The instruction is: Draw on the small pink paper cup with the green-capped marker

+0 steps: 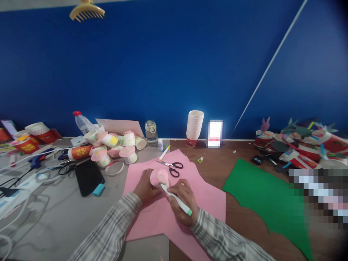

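Left hand, curled around a small, round, pink-topped paper cup; right hand, fingers closed about a white, green-ended plastic marker; pink paper sheets beneath.

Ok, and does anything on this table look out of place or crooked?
Mildly, yes. The tall stack of mostly white paper cups by the blue wall leans right instead of standing straight, and a small white scrap lies loose on the brown tabletop.

Craft workspace: marker, scissors, pink paper, glue gun, stacked paper cups (blue wall behind).
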The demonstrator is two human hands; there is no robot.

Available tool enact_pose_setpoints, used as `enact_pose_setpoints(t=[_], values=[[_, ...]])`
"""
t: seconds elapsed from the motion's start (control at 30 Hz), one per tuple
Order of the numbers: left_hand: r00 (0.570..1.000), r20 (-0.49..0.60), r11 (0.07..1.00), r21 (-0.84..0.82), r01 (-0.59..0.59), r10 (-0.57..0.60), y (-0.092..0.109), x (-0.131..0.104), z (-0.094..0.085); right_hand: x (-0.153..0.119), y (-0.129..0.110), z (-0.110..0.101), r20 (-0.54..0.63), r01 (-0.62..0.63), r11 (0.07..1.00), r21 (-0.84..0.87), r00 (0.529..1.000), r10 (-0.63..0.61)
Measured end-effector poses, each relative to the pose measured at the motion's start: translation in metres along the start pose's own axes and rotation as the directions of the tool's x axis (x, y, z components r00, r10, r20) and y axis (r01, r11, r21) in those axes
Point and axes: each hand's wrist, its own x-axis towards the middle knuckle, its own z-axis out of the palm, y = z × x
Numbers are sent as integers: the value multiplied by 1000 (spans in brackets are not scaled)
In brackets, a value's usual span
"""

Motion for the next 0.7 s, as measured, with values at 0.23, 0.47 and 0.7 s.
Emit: enact_pose_setpoints(t=[0.23, 0.47, 0.7], values=[[1000, -1, 1000, -2, -4, 4, 4, 0, -1, 2, -2, 2, 43, 20, 1000, 23, 999, -21], [999, 36, 1000, 18, -4, 3, -7, 2, 1, 1, 0, -3, -25, 14, 995, 104, 1000, -11], [995, 62, 995, -54, 84, -81, -5, 3, -4, -5, 2, -7, -118, -174, 972, 161, 974, 194]])
